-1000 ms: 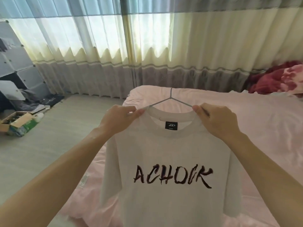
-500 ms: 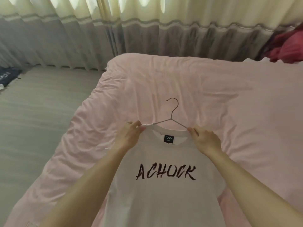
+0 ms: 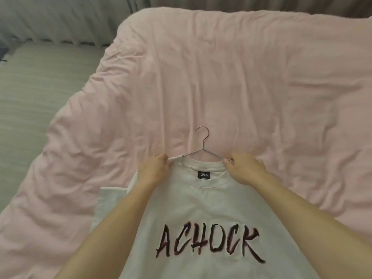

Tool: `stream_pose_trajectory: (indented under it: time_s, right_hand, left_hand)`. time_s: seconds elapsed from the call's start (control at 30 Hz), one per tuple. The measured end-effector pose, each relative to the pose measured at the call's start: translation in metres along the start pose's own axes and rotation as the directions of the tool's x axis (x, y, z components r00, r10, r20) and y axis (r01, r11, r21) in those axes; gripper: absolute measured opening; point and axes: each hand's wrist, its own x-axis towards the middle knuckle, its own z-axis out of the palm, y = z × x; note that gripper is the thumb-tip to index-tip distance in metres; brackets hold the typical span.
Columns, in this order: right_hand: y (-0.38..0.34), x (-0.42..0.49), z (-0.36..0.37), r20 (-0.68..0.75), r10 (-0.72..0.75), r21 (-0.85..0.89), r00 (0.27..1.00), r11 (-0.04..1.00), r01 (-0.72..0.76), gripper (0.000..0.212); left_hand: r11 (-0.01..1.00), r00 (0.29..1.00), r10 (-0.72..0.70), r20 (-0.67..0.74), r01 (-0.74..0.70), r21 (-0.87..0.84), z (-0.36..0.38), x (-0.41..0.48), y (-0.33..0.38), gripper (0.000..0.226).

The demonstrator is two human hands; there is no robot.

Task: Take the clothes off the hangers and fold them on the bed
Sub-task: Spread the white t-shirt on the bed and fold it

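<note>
Head view: white T-shirt (image 3: pixel 203 206) w/ "ACHOCK" print laid front-up on pink bed (image 3: pixel 221 77). Wire hanger (image 3: pixel 202 147) not yet removed, hook pointed away. Left hand (image 3: pixel 156 171) pinched on shoulder at its side; right hand (image 3: pixel 246 171) clamped on opposite shoulder by collar. Change vs 1 s ago: shirt was held up in air, now lowered onto cover, one sleeve spread flat. Judged: lay-down approx. done; hanger to be drawn out via neck next; folding not started.
</note>
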Motion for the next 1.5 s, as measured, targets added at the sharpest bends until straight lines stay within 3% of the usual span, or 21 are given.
stream_pose_trajectory:
  time_s: [0.1, 0.23, 0.33, 0.43, 0.57, 0.67, 0.73, 0.83, 0.93, 1.17, 1.23, 1.37, 1.43, 1.5]
  right_hand:
    - [-0.015, 0.02, 0.007, -0.003, -0.02, 0.04, 1.0, 0.999, 0.02, 0.043]
    - [-0.057, 0.042, 0.003, -0.001, -0.07, 0.168, 0.998, 0.983, 0.07, 0.041]
    - [-0.083, 0.055, 0.003, 0.043, -0.004, 0.214, 0.999, 0.977, -0.006, 0.055]
    - [-0.092, 0.06, 0.008, 0.075, 0.074, 0.212, 0.994, 0.973, -0.088, 0.067]
    - [-0.092, 0.059, 0.009, 0.072, 0.081, 0.181, 0.994, 0.979, -0.093, 0.04]
    - [-0.088, 0.051, 0.006, 0.002, 0.073, 0.167, 0.997, 0.983, -0.072, 0.049]
    - [-0.082, 0.043, 0.002, -0.053, 0.034, 0.124, 0.998, 0.992, -0.027, 0.05]
    - [-0.071, 0.032, -0.006, -0.128, -0.022, 0.062, 0.992, 0.998, 0.03, 0.05]
    - [-0.063, 0.023, -0.012, -0.134, -0.001, 0.074, 0.991, 0.997, 0.011, 0.046]
    - [-0.058, 0.007, -0.012, -0.159, -0.006, 0.148, 0.987, 0.989, 0.03, 0.04]
    - [-0.058, 0.002, -0.012, -0.174, -0.007, 0.179, 0.985, 0.983, 0.038, 0.038]
    - [-0.06, -0.006, -0.011, -0.222, -0.021, 0.186, 0.975, 0.981, 0.063, 0.04]
    - [-0.067, -0.014, -0.011, -0.257, -0.045, 0.234, 0.965, 0.966, 0.107, 0.04]
    - [-0.075, -0.02, -0.013, -0.305, -0.058, 0.283, 0.951, 0.948, 0.149, 0.039]
  left_hand:
    - [0.999, 0.999, -0.026, -0.027, 0.027, 0.045, 0.018, 0.009, 0.003, 0.037]
    - [0.999, 0.996, -0.019, -0.085, 0.015, -0.047, 0.027, -0.001, 0.014, 0.047]
    - [0.999, 0.993, -0.041, -0.11, 0.043, 0.02, 0.032, -0.003, 0.023, 0.052]
    - [0.999, 0.988, -0.046, -0.147, 0.049, 0.019, 0.033, 0.0, 0.023, 0.037]
    - [0.993, 0.983, 0.118, -0.139, -0.116, 0.023, 0.029, 0.003, 0.01, 0.031]
    - [0.941, 0.921, 0.335, -0.197, -0.319, 0.11, 0.015, -0.004, -0.006, 0.048]
    - [0.919, 0.9, 0.383, -0.209, -0.348, 0.187, 0.001, -0.009, -0.011, 0.047]
    - [0.932, 0.938, 0.33, -0.103, -0.306, 0.197, -0.008, -0.003, -0.011, 0.04]
    - [0.959, 0.961, 0.278, 0.002, -0.277, -0.051, -0.016, -0.001, -0.003, 0.033]
    - [0.943, 0.962, 0.271, 0.014, -0.263, -0.202, -0.024, -0.009, 0.003, 0.023]
    - [0.958, 0.96, 0.275, 0.059, -0.268, -0.102, -0.034, -0.013, 0.006, 0.024]
    - [0.872, 0.973, 0.212, 0.088, -0.229, 0.433, -0.049, -0.02, 0.021, 0.028]
    - [0.888, 0.997, 0.048, 0.061, -0.071, 0.454, -0.052, -0.025, 0.03, 0.023]
    - [0.94, 0.971, -0.209, 0.117, 0.166, 0.297, -0.054, -0.024, 0.033, 0.029]
